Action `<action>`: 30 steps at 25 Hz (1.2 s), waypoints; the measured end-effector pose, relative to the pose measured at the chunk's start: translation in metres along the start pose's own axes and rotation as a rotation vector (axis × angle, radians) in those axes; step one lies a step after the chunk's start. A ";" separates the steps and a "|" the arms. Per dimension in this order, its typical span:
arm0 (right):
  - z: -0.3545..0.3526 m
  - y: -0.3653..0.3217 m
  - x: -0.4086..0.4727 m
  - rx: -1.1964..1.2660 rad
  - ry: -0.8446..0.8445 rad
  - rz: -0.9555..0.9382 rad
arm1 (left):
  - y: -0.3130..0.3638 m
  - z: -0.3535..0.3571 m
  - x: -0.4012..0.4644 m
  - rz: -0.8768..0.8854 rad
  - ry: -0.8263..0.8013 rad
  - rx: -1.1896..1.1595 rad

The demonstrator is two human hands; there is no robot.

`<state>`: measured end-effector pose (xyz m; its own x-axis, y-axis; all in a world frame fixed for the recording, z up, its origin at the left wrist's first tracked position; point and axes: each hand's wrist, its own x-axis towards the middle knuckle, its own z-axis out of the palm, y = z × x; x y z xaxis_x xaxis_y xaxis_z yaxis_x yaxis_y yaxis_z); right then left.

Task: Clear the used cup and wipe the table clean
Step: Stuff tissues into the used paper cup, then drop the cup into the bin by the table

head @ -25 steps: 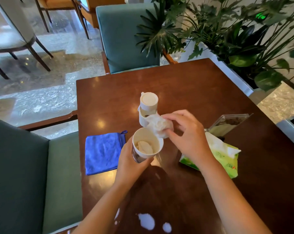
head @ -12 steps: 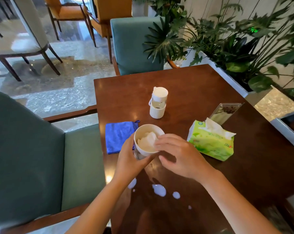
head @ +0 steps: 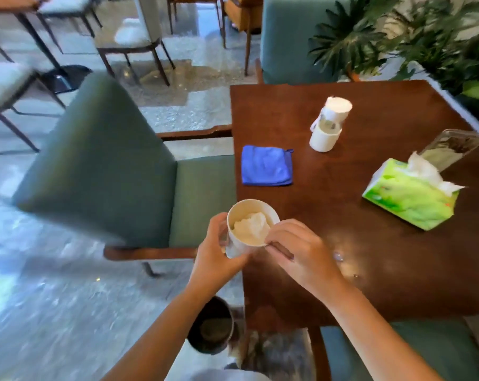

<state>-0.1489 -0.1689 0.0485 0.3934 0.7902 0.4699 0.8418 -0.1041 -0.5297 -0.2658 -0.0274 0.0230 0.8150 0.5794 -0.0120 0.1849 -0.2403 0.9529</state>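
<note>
A white paper cup stuffed with crumpled white tissue is held at the dark wooden table's left edge. My left hand wraps around the cup's side. My right hand rests at the cup's rim, its fingertips touching the rim on the right. A folded blue cloth lies flat on the table beyond the cup. A few small drops glint on the table just right of my right hand.
A white holder with a bottle stands mid-table, a green tissue pack and a clear sign stand to the right. A green armchair sits left of the table. A dark round bin stands on the floor below my left arm.
The tissue went from my right hand into the cup. The cup has come toward me and to the table's left edge, and the view has swung left, bringing the bin into sight.
</note>
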 end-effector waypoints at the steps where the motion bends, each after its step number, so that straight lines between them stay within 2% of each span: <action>1: 0.013 -0.009 -0.009 0.035 -0.013 -0.005 | -0.009 -0.009 -0.016 -0.012 0.018 0.013; 8: 0.099 -0.085 -0.066 0.107 -0.136 0.074 | -0.074 -0.058 -0.124 -0.107 0.156 0.116; 10: 0.123 -0.099 -0.079 0.104 -0.149 0.134 | -0.096 -0.069 -0.140 -0.121 0.162 0.165; 13: 0.175 -0.104 -0.104 0.101 -0.146 0.241 | -0.142 -0.078 -0.151 -0.156 0.150 0.119; 16: 0.244 -0.079 -0.138 0.081 -0.131 0.325 | -0.213 -0.074 -0.148 -0.238 0.080 0.087; 21: 0.366 -0.001 -0.200 0.026 -0.175 0.400 | -0.370 -0.043 -0.139 -0.316 -0.004 0.117; 27: 0.480 0.079 -0.270 -0.024 -0.289 0.370 | -0.528 -0.002 -0.131 -0.343 -0.068 0.255; 30: 0.521 0.115 -0.295 -0.049 -0.386 0.365 | -0.584 0.018 -0.127 -0.401 -0.108 0.292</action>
<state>-0.3609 -0.0994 -0.5183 0.5070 0.8611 -0.0371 0.6958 -0.4344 -0.5720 -0.4672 0.0255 -0.5371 0.6979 0.5906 -0.4053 0.6279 -0.2322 0.7429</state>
